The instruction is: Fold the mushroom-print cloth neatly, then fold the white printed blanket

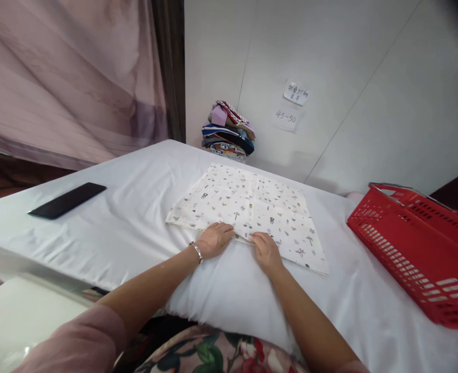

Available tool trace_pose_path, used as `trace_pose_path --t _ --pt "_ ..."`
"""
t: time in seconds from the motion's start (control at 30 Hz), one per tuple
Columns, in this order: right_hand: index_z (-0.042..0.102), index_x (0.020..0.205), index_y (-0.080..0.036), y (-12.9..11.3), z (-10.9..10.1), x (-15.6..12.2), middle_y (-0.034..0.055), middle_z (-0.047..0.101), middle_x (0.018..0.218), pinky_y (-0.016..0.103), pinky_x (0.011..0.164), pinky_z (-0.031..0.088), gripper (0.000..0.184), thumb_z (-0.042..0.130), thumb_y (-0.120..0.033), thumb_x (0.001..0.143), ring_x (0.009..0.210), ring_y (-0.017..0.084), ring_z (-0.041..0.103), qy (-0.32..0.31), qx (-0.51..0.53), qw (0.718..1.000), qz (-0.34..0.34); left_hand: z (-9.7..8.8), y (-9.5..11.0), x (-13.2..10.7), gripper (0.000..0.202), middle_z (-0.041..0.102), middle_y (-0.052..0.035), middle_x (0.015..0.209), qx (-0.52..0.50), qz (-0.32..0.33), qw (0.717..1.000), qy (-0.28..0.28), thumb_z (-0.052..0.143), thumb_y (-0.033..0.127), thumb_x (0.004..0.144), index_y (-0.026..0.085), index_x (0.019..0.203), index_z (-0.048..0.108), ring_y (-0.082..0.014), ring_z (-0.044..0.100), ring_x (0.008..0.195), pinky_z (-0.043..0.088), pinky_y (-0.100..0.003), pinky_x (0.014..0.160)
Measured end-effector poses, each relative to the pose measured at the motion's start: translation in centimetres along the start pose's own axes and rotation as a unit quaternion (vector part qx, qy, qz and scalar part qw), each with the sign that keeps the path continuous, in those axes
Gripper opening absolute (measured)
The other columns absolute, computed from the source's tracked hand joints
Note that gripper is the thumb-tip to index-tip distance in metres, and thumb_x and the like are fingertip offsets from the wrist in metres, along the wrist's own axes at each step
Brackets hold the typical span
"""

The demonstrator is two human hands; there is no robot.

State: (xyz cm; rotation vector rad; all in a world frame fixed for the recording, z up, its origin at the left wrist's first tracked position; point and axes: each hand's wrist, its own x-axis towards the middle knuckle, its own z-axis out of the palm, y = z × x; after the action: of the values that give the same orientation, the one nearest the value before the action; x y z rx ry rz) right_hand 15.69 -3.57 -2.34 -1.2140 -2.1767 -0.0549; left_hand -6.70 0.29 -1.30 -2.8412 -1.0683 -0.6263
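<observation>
A white cloth (229, 197) with small printed plants and figures lies folded flat on the white-covered table, creases crossing its surface. My left hand (215, 239), with a silver bracelet at the wrist, is closed on the near edge of the cloth, left of its middle. Just to the right, my right hand (267, 252) pinches the same near edge between thumb and fingers. A short stretch of the edge between both hands looks slightly raised. The fingertips are partly hidden by the cloth and the hands.
A dark phone-like slab (68, 200) lies at the left of the white tablecloth (136, 207). The red plastic basket (411, 248) stands at the right. Behind the table, a stack of folded fabrics (229, 129) rests against the wall. Pink curtain (73, 72) hangs at left.
</observation>
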Motion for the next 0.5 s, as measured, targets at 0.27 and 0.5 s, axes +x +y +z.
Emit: trace_pose_path --t 0.27,0.5 --pt "0.057 0.095 -0.017 0.3 0.2 -0.2 0.0066 0.061 0.095 0.032 0.079 0.042 0.028 0.035 -0.006 0.082 0.089 0.019 0.052 0.01 0.001 1.0 0.007 0.1 0.1 0.5 0.022 0.059 -0.0047 0.111 0.032 -0.006 0.999 -0.005 0.039 0.021 0.089 0.018 0.088 0.061 -0.0188 0.054 0.098 0.04 -0.035 0.085" --pt "0.052 0.112 -0.018 -0.4 -0.1 0.0 0.0081 0.059 0.102 0.033 0.08 0.04 0.031 0.045 -0.018 0.082 0.093 0.021 0.05 -0.028 -0.035 0.999 0.01 0.0 0.2 1.2 0.021 0.062 -0.0073 0.095 0.023 -0.015 0.999 0.016 0.036 0.016 0.089 0.013 0.09 0.056 -0.0164 0.056 0.084 0.04 -0.031 0.08"
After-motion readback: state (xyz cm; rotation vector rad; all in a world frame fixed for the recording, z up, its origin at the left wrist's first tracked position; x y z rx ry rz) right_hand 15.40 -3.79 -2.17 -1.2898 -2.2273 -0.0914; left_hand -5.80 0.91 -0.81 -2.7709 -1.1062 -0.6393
